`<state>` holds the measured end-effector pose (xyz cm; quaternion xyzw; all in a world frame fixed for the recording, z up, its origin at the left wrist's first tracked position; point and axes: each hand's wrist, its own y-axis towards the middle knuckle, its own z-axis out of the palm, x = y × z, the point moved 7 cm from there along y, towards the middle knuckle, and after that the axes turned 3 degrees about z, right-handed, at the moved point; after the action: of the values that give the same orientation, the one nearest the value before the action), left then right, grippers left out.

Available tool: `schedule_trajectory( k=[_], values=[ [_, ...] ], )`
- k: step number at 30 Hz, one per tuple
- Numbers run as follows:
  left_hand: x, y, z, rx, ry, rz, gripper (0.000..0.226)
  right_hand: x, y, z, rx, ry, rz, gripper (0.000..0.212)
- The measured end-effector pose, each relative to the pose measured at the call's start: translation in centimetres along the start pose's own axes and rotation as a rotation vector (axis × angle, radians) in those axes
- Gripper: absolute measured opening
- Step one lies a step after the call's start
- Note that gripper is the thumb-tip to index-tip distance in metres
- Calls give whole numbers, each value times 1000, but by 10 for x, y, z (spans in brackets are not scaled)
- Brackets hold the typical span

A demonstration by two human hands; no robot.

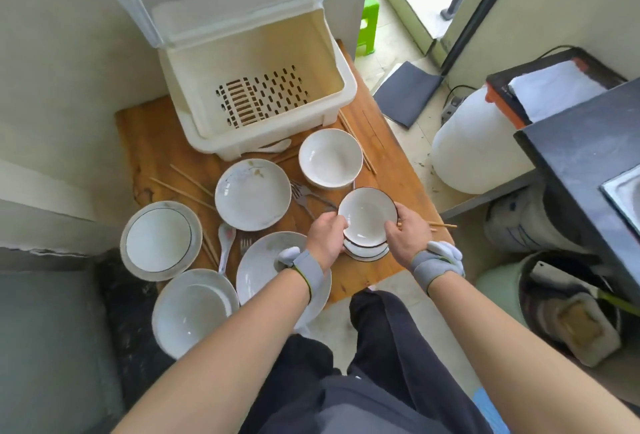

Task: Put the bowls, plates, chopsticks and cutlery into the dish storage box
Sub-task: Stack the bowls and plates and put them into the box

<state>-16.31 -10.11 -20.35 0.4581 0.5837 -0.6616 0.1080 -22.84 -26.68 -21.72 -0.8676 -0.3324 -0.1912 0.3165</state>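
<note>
Both forearms reaching up-frame: left hand [325,236] and right hand [408,229] clasping opposite rims of dark-rimmed bowl [367,213], atop matching bowl stack [365,250], centre-right. Open dish storage box [256,97], upper centre, holding nothing.

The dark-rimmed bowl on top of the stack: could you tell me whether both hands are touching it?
Touching. The head view shows the left hand on the top bowl's left rim and the right hand on its right rim, fingers wrapped over the edge.
</note>
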Motion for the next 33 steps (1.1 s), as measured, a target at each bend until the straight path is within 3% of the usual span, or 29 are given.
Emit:
schedule_trajectory(
  k=[7, 10, 16, 24, 28, 33],
  values=[
    [34, -13, 9, -44, -18, -104, 7, -20, 3, 17, 126, -148, -20, 44],
    [39, -12, 17, -75, -21, -137, 29, -24, 11, 17, 181, -179, -31, 47],
    [46, -6, 27, -191, -22, -186, 23, -27, 30, 20, 283, -179, -72, 51],
    [51, 4, 29, -344, 6, -214, 43, -31, 42, 21, 424, -243, -114, 55],
    [56, 10, 34, -279, 46, -274, 57, -33, 44, 29, 489, -163, -71, 59],
    [59, 18, 37, -247, 43, -286, 47, -28, 44, 34, 501, -86, -43, 61]
  ],
)
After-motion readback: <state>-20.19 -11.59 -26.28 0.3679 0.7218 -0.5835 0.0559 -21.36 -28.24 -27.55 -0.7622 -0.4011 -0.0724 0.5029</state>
